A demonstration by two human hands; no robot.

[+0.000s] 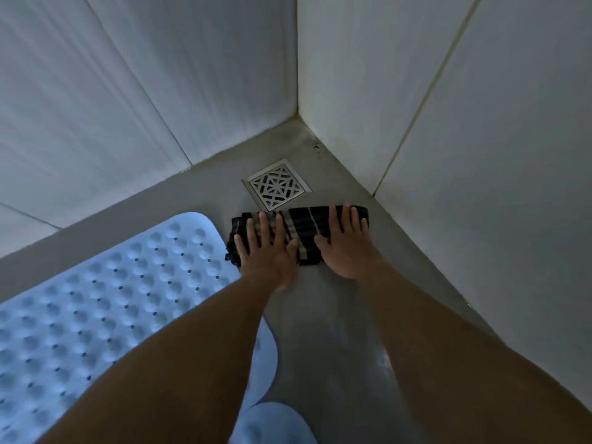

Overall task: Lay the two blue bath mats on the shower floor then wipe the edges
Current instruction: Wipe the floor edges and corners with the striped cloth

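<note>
Both palms flat, fingers spread: left hand (266,248) and right hand (344,248) press a folded dark striped cloth (301,232) onto the grey shower floor (320,315), gripping nothing. Cloth lies just below the drain grate (278,184), beside one blue bath mat (105,299); a second mat's corner (272,421) shows lower down. Advice: keep even pressure, drag along the wall (480,155) joint

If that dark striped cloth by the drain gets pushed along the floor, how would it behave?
The striped cloth looks folded and soft, so it would probably bunch rather than slide stiffly. Both hands press it flat, which likely helps. It seems light.
</note>
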